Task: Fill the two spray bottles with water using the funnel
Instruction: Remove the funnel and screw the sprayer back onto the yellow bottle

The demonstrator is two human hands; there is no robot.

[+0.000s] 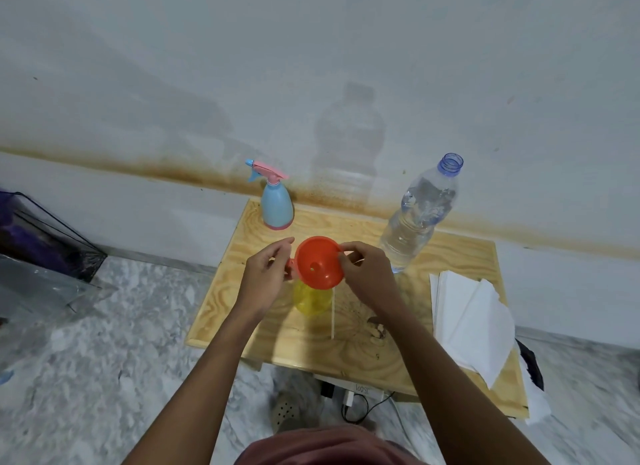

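Our right hand (363,274) pinches the rim of the orange funnel (320,262), and our left hand (266,277) curls loosely by its handle. The funnel sits on the yellow spray bottle (311,300) on the wooden table (450,256). We should stand it straight and hold it steady before we pour from the open water bottle (415,218); the blue spray bottle (276,204) waits behind.

The orange plastic funnel (319,262) hides the neck of the yellow translucent spray bottle (311,300). The left hand (266,277) covers the funnel's handle. Both forearms run off the near edge.
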